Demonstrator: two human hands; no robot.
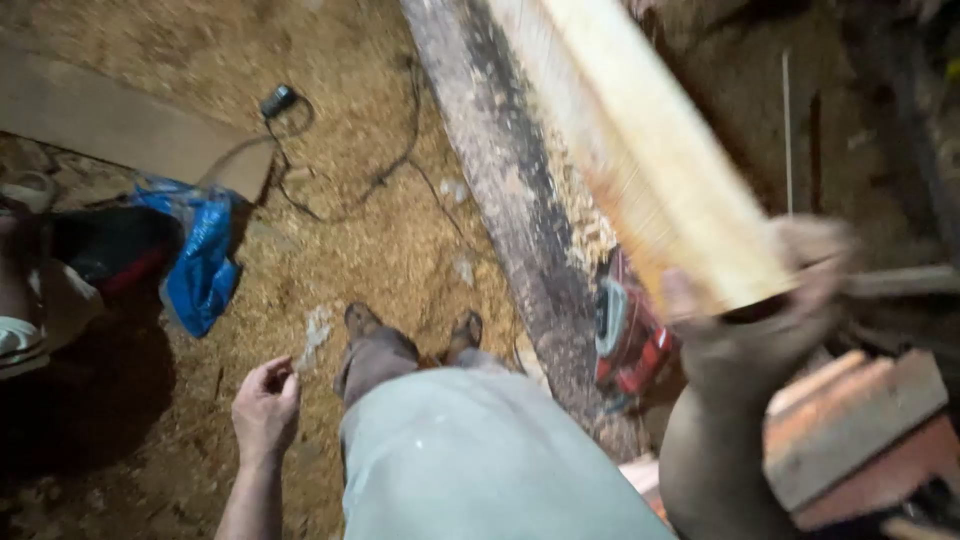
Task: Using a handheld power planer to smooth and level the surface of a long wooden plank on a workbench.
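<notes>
One view only, the head camera looking straight down past your pale shirt and trousers to your two shoes on the sawdust-covered floor.

Your right hand is raised and blurred; its fingers are wrapped around the near end of a pale, freshly cut wooden plank, thumb on one side and fingers on the other, so it is closed in a grip on that end. The plank runs away from you toward the top edge of the frame, tilted, and passes above a long dark, weathered beam that lies on the floor beside your feet.

Your left hand hangs low at your side over the floor, holding nothing; the fingers are loosely curled, thumb close to the fingertips, and it touches nothing.

Just beside the beam, under the plank's near end, lies a red power tool, partly hidden by your right forearm. Stacked reddish boards sit at the lower right corner. On the left of the floor lie a crumpled blue bag and a flat brown board, and a black cable with a plug snakes across the sawdust near the top.
</notes>
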